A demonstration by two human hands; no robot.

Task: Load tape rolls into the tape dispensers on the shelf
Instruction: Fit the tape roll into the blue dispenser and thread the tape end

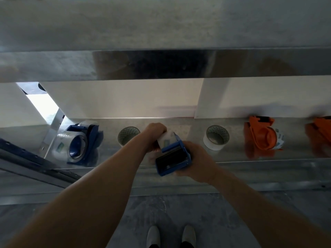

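A blue tape dispenser (pixel 172 161) is held above the front edge of the metal shelf (pixel 250 169). My right hand (pixel 198 162) grips its right side. My left hand (pixel 155 134) curls over a white tape roll (pixel 167 140) seated at the dispenser's far end. Two loose white tape rolls stand on the shelf, one (pixel 128 136) left of my hands and one (pixel 216 137) right of them. A second blue dispenser (pixel 80 145) holding a clear roll lies at the left. An orange dispenser (pixel 261 135) with a roll in it lies at the right.
Another orange dispenser (pixel 320 135) shows blurred at the right edge. A metal shelf level (pixel 161 33) overhangs the top of the view. White uprights (pixel 209 97) stand behind the shelf. A dark slotted rail (pixel 32 163) slants at the left. My shoes (pixel 171 236) stand on the concrete floor.
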